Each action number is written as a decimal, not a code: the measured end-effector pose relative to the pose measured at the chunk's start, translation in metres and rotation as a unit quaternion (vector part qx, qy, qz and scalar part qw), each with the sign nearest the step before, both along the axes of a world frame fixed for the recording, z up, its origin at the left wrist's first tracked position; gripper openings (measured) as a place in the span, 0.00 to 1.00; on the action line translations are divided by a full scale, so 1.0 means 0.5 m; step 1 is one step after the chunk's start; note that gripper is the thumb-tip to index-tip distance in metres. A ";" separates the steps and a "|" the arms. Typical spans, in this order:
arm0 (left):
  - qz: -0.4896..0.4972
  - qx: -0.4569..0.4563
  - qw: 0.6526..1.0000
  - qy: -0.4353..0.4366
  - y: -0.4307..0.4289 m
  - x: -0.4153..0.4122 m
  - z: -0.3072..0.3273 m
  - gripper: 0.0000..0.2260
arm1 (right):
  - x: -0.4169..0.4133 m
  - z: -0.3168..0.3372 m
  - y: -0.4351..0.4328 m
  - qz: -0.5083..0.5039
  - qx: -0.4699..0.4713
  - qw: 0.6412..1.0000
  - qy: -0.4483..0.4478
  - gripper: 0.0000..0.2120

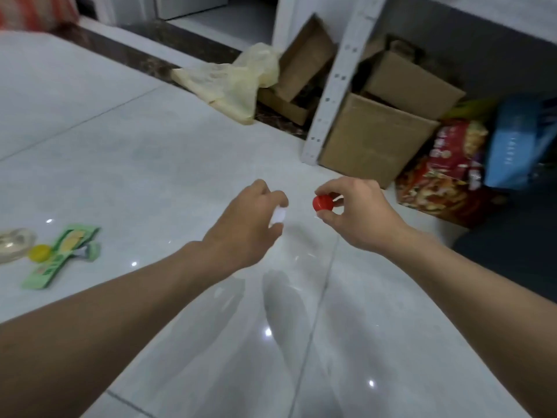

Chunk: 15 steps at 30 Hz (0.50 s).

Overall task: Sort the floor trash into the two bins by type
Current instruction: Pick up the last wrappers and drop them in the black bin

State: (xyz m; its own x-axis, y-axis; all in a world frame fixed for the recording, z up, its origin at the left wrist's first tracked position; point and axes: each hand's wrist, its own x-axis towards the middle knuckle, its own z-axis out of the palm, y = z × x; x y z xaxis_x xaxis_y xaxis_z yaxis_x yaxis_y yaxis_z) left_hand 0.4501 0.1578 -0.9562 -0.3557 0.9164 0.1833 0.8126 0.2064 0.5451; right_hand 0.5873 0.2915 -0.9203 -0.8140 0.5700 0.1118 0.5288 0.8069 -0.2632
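Observation:
My right hand (358, 215) pinches a small red bottle cap (323, 203) between thumb and fingers, held above the white tiled floor. My left hand (247, 227) is beside it, its fingers curled round a small white object (68, 218) that is mostly hidden by the hand. On the floor at the far left lie a green wrapper (57, 257), a yellow cap (39, 253) and a clear plastic piece (13, 244). No bin is in view.
A crumpled yellowish plastic bag (235, 82) lies at the back by a dark floor strip. Open cardboard boxes (376, 137) stand around a white shelf post (334, 86). Red snack packets (446, 179) and a blue bag (518, 140) are piled at the right.

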 end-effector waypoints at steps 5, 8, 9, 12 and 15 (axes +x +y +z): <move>-0.016 0.027 0.999 0.024 0.115 0.147 0.048 0.13 | 0.171 0.033 0.069 -0.059 0.026 0.997 0.052 0.13; -0.044 0.036 0.997 0.047 0.173 0.247 0.075 0.12 | 0.280 0.049 0.090 -0.090 0.023 0.993 0.074 0.14; -0.058 0.035 0.996 0.052 0.190 0.284 0.084 0.12 | 0.320 0.055 0.096 -0.101 0.020 0.992 0.080 0.14; -0.108 0.045 0.991 0.070 0.242 0.397 0.123 0.12 | 0.450 0.086 0.115 -0.145 0.021 0.985 0.090 0.14; -0.144 0.082 0.983 0.072 0.298 0.512 0.169 0.12 | 0.583 0.128 0.147 -0.201 0.027 0.973 0.109 0.13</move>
State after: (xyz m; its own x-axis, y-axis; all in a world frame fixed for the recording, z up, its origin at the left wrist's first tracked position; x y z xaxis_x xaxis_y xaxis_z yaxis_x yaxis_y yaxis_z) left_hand 0.7062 0.3069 -0.8717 -0.0448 0.9291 0.3671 0.8960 -0.1251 0.4260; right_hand 0.8789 0.3652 -0.8562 -0.4798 0.8261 0.2956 0.7414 0.5619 -0.3670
